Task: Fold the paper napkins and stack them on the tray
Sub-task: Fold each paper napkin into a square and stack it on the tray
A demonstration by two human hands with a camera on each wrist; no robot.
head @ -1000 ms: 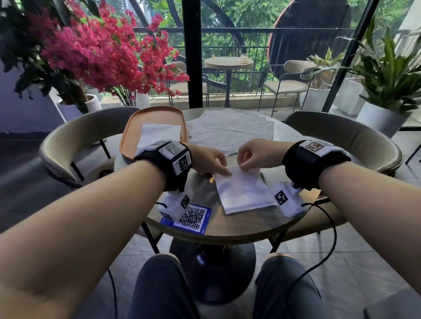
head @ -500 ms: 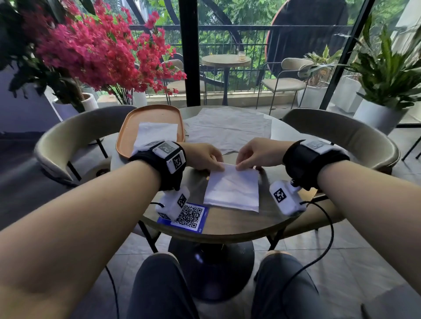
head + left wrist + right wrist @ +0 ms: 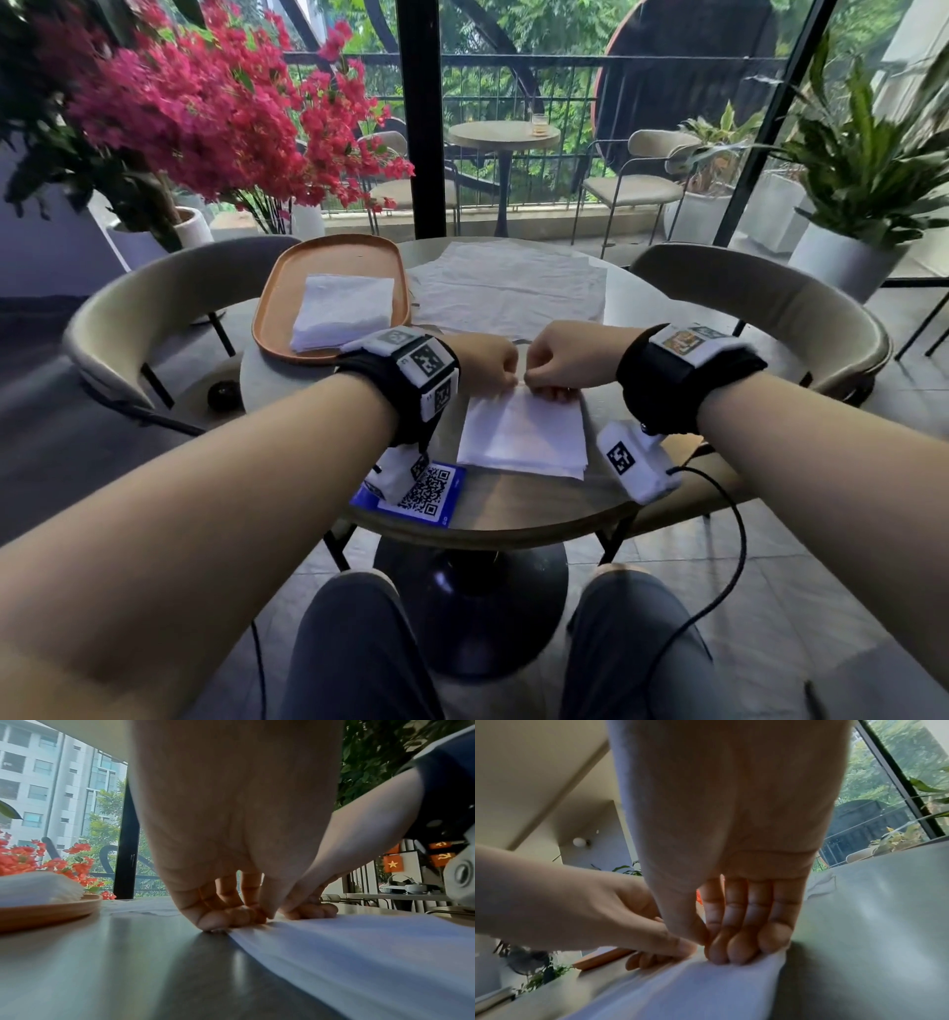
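A: Where's the napkin point(image 3: 521, 437)?
B: Flat on the table point(image 3: 513, 501), centre, right of the tray point(image 3: 272, 308); folded stack point(image 3: 341, 318) there already.
A: Fingers?
B: Left hand point(image 3: 488, 362) and right hand point(image 3: 562, 357) both curled, pinching the far edge, knuckles nearly touching.
A: Handling?
B: Probably light, limp, easily torn. Best pinched at far corners, lifted gently
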